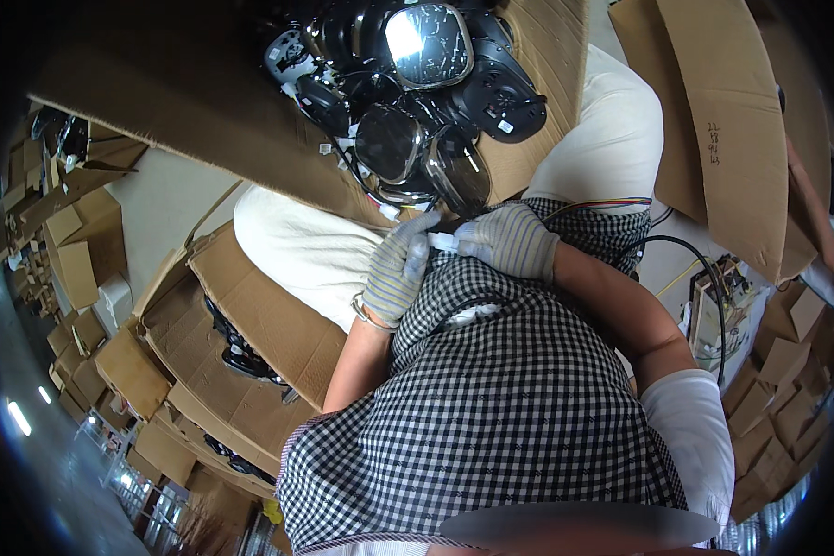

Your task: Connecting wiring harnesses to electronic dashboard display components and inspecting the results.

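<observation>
My gloved left hand (394,278) and gloved right hand (511,243) meet over my lap. Between their fingertips is a small white plug connector (444,243), and both hands are closed on it. What the fingers cover of it is hidden. Just beyond the hands lies a heap of black car side mirrors (389,144) in a large cardboard box (204,120). One mirror glass (429,46) on top reflects bright light. White plugs on thin wires hang from the heap toward my hands. A bundle of coloured wires (612,202) crosses my right thigh.
At my left stands an open cardboard box (259,296) with black parts inside. Tall cardboard flaps (723,111) rise at the right. A black cable (718,287) curves beside my right arm, near a small wired fixture (718,301). Another person's arm (809,199) shows at the far right.
</observation>
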`<state>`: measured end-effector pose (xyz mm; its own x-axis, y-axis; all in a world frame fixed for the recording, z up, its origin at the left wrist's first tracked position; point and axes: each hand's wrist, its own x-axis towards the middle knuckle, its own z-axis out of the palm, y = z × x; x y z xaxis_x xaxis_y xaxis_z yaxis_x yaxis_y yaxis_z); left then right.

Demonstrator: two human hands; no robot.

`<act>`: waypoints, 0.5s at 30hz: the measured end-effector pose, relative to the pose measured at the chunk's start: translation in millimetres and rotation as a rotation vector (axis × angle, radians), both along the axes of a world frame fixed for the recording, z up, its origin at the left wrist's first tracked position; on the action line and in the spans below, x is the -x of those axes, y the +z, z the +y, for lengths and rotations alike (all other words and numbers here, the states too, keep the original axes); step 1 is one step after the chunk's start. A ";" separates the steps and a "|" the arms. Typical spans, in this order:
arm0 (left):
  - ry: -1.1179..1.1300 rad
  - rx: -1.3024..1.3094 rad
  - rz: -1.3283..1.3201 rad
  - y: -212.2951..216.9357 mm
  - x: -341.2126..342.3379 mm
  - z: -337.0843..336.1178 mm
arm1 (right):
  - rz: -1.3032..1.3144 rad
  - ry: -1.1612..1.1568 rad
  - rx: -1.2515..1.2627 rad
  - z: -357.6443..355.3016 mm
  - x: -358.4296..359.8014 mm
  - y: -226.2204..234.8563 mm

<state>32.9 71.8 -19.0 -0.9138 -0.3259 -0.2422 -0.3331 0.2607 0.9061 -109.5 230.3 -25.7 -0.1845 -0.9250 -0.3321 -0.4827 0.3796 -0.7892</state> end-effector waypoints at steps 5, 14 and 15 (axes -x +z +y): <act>-0.108 -0.101 -0.168 -1.1 -1.5 -4.9 | 0.018 0.006 -0.048 1.3 2.0 0.4; 0.273 -0.510 -0.021 -7.6 -7.0 -3.1 | 0.422 -0.254 0.013 -24.3 32.5 -5.8; 0.317 -0.567 -0.066 -4.6 -8.0 -7.4 | 0.325 -0.373 0.072 -28.8 51.0 -15.6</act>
